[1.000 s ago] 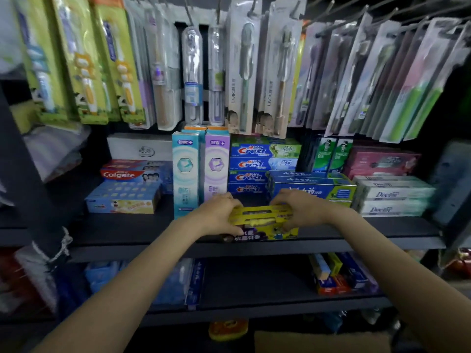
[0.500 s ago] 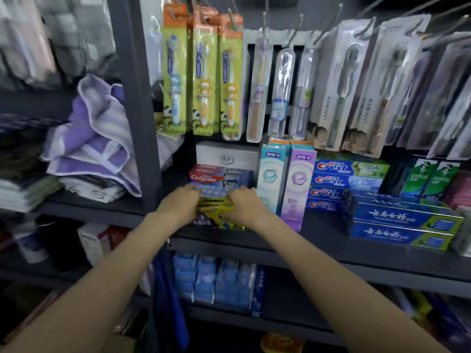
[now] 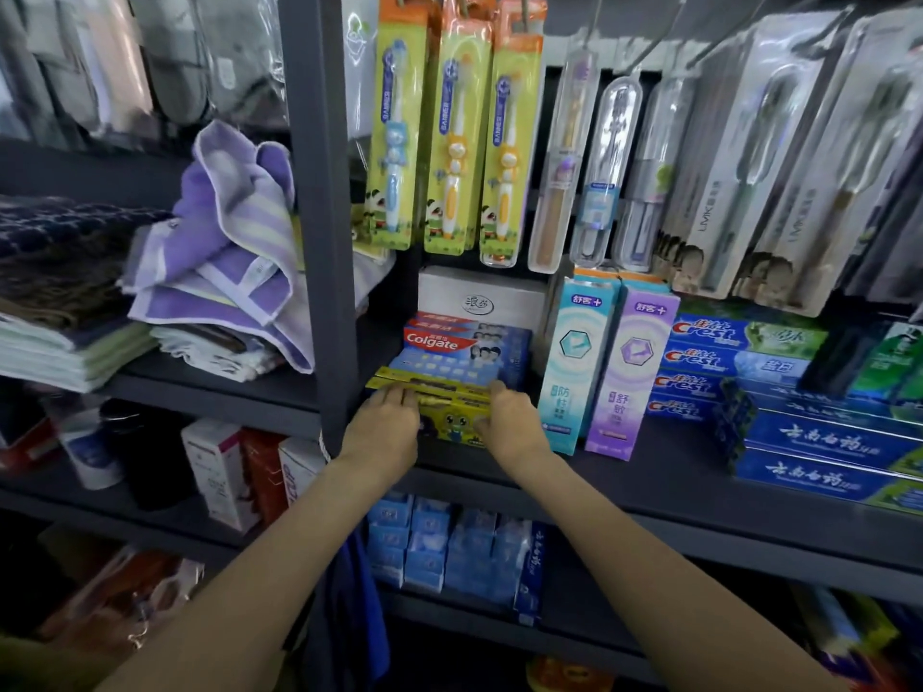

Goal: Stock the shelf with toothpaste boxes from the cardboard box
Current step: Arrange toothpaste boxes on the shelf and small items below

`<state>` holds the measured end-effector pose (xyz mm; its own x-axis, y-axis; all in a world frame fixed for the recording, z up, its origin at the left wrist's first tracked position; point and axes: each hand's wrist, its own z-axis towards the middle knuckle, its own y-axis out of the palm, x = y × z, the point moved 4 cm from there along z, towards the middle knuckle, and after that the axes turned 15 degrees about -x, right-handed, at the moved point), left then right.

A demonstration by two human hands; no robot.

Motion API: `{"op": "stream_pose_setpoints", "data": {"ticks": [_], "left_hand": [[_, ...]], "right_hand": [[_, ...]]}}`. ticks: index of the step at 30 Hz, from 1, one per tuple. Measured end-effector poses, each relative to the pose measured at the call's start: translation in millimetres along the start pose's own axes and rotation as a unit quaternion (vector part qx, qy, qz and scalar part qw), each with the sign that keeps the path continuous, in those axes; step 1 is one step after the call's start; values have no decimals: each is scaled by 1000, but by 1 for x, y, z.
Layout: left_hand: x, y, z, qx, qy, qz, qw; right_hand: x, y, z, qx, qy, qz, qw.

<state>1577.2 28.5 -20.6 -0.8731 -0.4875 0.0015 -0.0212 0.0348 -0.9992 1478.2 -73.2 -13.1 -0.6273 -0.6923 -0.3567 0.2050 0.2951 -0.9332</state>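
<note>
Yellow cardboard toothpaste boxes with a green cartoon face (image 3: 452, 409) lay stacked flat near the front of the dark grey metal shelf (image 3: 649, 486), just in front of the red-and-blue Colgate boxes (image 3: 464, 344) and beside the grey upright post (image 3: 319, 217). Were held at both ends: left hand (image 3: 387, 417) laid over the left end with fingers extended across the top, right hand (image 3: 509, 417) against the right end with fingers bent down over the front edge. Could not tell how firmly either hand gripped.

Stood just right of the stack: a tall teal-and-white upright box (image 3: 574, 362) and a tall purple-and-white upright box (image 3: 627, 372), touching side by side. Lay further right: blue Crest boxes (image 3: 719, 362) piled flat, then dark blue boxes with white Chinese lettering (image 3: 824, 457). Sat behind the Colgate stack: a white carton with a round logo (image 3: 479, 302).

Hung above from hooks: children's toothbrushes in yellow-green card packs (image 3: 452, 127), clear-cased toothbrushes (image 3: 604, 172), and grey packs further right.

Rested on the neighbouring shelf left of the post: folded purple-and-white striped towels (image 3: 225, 252). Held small light blue boxes (image 3: 439, 546) on the lower shelf, under dim lighting.
</note>
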Motion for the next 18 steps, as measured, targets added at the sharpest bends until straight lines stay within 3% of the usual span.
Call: {"op": "stream_pose_setpoints", "data": {"ticks": [4,6,11,18], "left_hand": [[6,-4,5,-49,-40,29,998],[11,-9,7,-38,-39,26,998],[21,-9,15,-59,5,17,998],[19,3,15,-70,-19,26,997]], "right_hand": [[5,1,3,0,1,91,996],[8,2,4,-9,-1,113,994],[10,2,5,-13,-1,104,995],[6,5,9,-9,21,77,997]]}}
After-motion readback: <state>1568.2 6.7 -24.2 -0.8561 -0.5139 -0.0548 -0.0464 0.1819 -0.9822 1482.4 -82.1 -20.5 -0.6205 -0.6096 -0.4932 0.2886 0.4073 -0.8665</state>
